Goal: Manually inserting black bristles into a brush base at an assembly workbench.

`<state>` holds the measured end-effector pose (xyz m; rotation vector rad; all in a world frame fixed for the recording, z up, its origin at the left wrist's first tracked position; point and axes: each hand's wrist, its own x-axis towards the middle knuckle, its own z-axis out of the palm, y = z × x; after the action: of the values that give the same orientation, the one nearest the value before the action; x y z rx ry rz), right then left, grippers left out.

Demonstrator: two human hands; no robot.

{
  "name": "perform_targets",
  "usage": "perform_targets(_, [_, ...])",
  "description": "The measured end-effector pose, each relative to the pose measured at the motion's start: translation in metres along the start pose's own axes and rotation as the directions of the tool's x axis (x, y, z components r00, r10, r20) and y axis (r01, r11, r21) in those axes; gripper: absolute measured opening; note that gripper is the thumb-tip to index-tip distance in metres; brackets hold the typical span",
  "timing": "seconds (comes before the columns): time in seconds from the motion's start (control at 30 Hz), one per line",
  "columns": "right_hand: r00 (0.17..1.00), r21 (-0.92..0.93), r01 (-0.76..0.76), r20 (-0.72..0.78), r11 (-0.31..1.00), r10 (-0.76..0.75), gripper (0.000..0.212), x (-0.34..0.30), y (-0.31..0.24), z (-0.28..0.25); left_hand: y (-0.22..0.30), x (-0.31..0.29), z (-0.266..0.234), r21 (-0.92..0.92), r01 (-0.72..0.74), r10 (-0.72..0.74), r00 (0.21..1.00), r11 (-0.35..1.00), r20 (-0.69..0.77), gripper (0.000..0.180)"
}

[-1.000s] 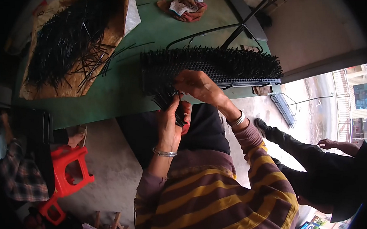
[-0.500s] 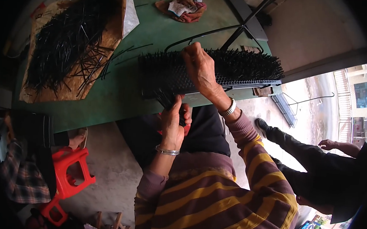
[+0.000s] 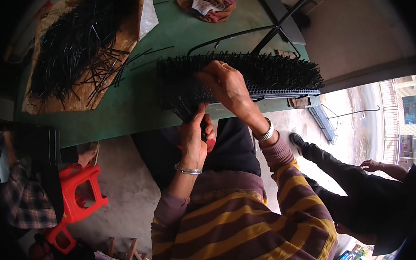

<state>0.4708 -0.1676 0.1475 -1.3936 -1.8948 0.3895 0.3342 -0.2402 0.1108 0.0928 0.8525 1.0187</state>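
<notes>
A long black perforated panel lies along the table's near edge, its far side thick with short upright black strips. My left hand is closed around a bunch of thin black strips, their ends fanned out just in front of the panel. Over the bare holes at the panel's left part, my right hand is pinched, fingertips pointing left. Whatever sits between those fingertips is too dark and small to make out.
A heap of black strips rests on a brown sack at the left of the green table. Beyond the panel are a bent black metal frame and a crumpled cloth. Red stools and other people are nearby.
My right hand has come down toward me, from the panel's far edge to its bare perforated part. The left hand has shifted only slightly, still holding the bunch.
</notes>
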Motion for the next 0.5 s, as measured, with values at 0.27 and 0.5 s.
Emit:
perform_targets(0.27, [0.900,0.418,-0.380,0.373,0.825,0.226,0.012,-0.013,0.006,-0.029,0.000,-0.005,0.018,0.114,-0.059,0.053,0.997,0.992,0.062,0.022])
perform_targets(0.5, [0.958,0.151,0.003,-0.283,0.989,0.041,0.006,0.007,0.018,-0.008,-0.012,0.006,-0.003,0.018,0.023,-0.024,0.998,1.000,0.052,0.021])
